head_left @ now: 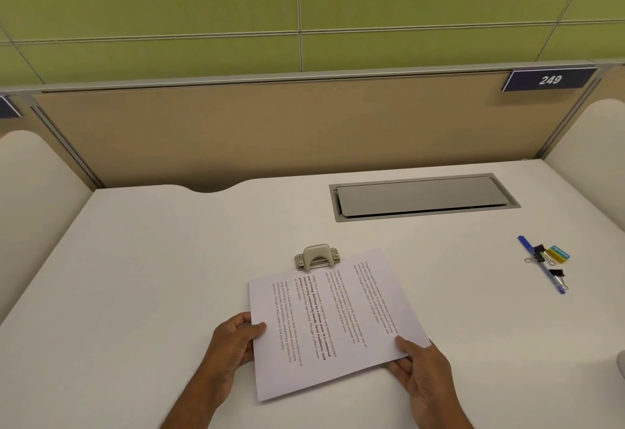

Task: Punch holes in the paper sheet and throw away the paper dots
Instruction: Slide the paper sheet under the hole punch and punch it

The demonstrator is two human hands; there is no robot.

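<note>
Fingers: thumbs on top of the paper sheet, the rest curled beneath.
Left hand: pinches the sheet's left edge.
Right hand: pinches its near right corner.
Sheet position: mid desk, far edge at the hole punch; insertion unclear.
Far right: pen, binder clips.

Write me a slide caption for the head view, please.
Left hand and right hand hold the printed sheet by the hole punch on a white desk.

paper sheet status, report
Left hand and right hand pinch the paper sheet. Far edge at hole punch, no holes seen. Pen, binder clips off right.
</note>
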